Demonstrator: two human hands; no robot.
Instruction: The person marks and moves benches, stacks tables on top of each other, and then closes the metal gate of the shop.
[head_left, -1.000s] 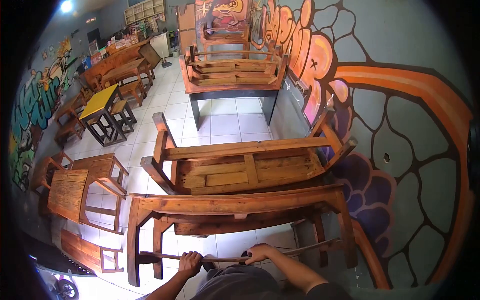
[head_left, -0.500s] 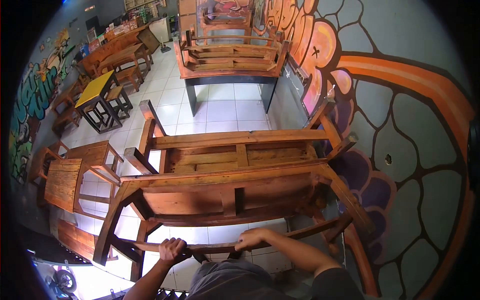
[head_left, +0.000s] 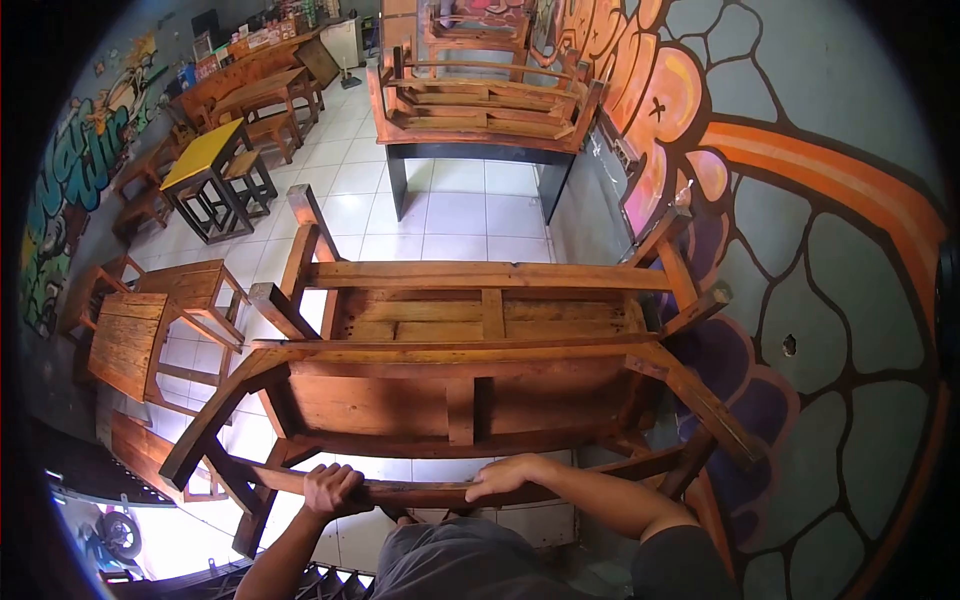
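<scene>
A wooden bench (head_left: 375, 405) is tipped on its side in front of me, its underside and legs facing my body. My left hand (head_left: 333, 490) is wrapped round the long lower rail (head_left: 415, 494) of this bench, left of the middle. Farther right on the same rail, my right hand (head_left: 500, 477) is closed over it with the wrist bent. Directly behind, a second wooden bench (head_left: 490, 274) lies upside down with its legs pointing up. The upper edge of the tipped bench overlaps the front of the upturned one in this view.
A painted wall (head_left: 800, 300) runs close along the right side. At the left stand wooden stools (head_left: 130, 340) and a yellow-topped table (head_left: 203, 154). Farther ahead, an upturned bench (head_left: 480, 112) rests on a dark-legged table (head_left: 398, 185). The floor is white tile (head_left: 455, 215).
The tipped bench's near legs and rail have risen slightly and its left leg has swung outward to the left. Both hands keep their grip on the rail. My view has shifted a little.
</scene>
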